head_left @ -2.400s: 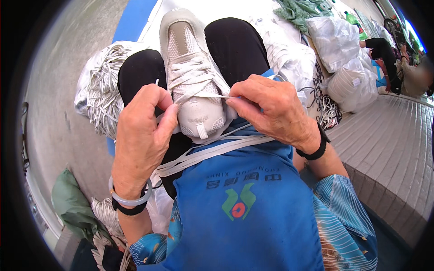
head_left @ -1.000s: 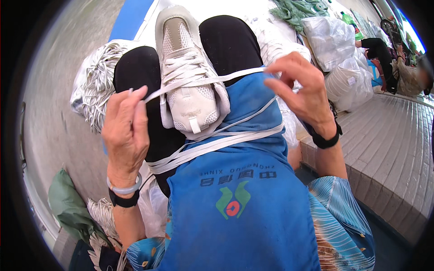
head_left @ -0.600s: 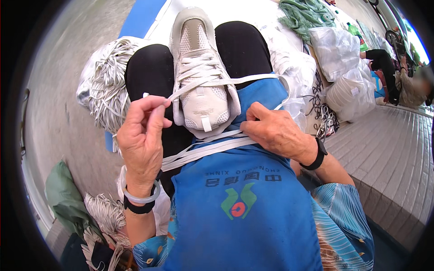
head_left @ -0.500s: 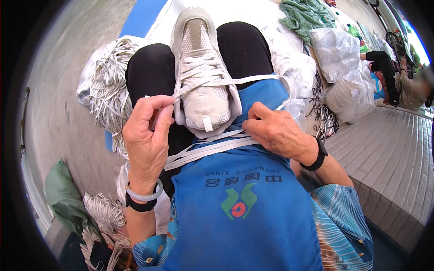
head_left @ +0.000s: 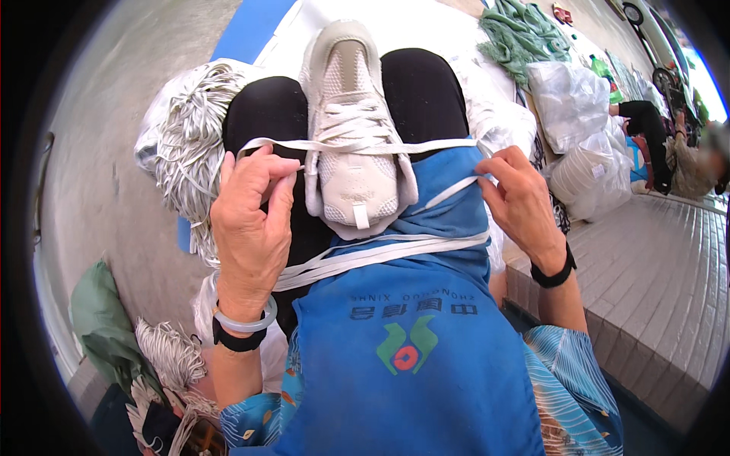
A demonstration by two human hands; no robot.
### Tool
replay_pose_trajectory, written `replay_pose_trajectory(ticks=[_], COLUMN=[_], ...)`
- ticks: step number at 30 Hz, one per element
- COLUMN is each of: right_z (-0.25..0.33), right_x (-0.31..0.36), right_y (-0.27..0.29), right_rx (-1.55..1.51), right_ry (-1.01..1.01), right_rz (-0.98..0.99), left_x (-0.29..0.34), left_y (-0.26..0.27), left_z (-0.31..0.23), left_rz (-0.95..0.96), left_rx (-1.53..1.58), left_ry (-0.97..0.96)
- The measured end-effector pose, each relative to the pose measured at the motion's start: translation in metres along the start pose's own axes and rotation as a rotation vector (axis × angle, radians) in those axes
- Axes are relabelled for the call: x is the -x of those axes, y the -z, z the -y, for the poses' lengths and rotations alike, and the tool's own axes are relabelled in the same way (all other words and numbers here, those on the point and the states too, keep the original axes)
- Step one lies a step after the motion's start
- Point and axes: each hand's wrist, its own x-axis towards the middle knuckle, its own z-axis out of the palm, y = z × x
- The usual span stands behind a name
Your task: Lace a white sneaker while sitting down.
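Note:
A pale beige sneaker with mesh panels lies between my black-clad knees, toe pointing away and heel tab toward me. A flat white shoelace crosses its laced upper and runs out to both sides. My left hand, beside the shoe's left edge, pinches one lace end between thumb and fingers; the lace loops over the fingers. To the right of the shoe, my right hand pinches the other part of the lace. Several loose white laces lie across my blue apron below the heel.
A large bundle of whitish laces hangs left of my knee. Another lace bundle and a green bag lie lower left. Filled clear plastic bags and green netting sit at right. Another person sits at far right.
My right hand has moved right and up from the apron, drawing its lace out to the side. The left lace, earlier straight to my fingertips, now loops above my left hand.

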Motion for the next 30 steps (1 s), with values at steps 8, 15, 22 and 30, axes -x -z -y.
replay_pose_trajectory(ticks=[8, 15, 22, 30], right_z=[0.037, 0.028, 0.033, 0.045], right_x=[0.001, 0.002, -0.008, -0.037], right_y=[-0.032, -0.035, -0.026, -0.009], right_rx=[-0.005, 0.055, 0.036, -0.404], right_ry=[0.351, 0.378, 0.302, 0.167], right_rz=[0.099, 0.153, 0.175, 0.077], left_x=[-0.007, -0.020, -0.028, -0.038], left_y=[-0.005, -0.006, -0.004, 0.009], left_z=[0.002, 0.009, 0.011, 0.005], left_rz=[-0.022, -0.012, 0.056, 0.213], left_rx=[-0.085, 0.096, 0.281, 0.087], left_ry=[-0.033, -0.012, 0.176, 0.065])
